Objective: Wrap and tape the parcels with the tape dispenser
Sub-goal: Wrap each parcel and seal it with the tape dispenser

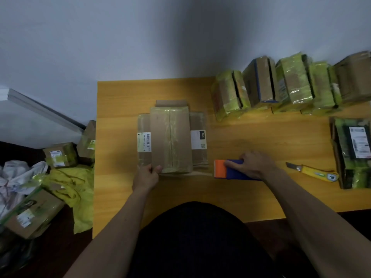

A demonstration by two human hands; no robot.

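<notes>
A brown cardboard parcel point(171, 137) lies flat in the middle of the wooden table point(120, 97), with clear tape along its top seam and labels on both side flaps. My left hand point(147, 176) pinches the parcel's near left corner. To the parcel's right, my right hand point(253, 164) grips the blue and orange tape dispenser point(222, 170), which rests on the table with its orange end toward the parcel.
Several parcels wrapped in yellow-green tape point(291, 85) stand in a row at the table's back right. A dark wrapped parcel point(353, 151) lies at the right edge, beside a yellow utility knife point(315, 172). More boxes point(60, 154) and yellow wrapping point(68, 185) lie on the floor at left.
</notes>
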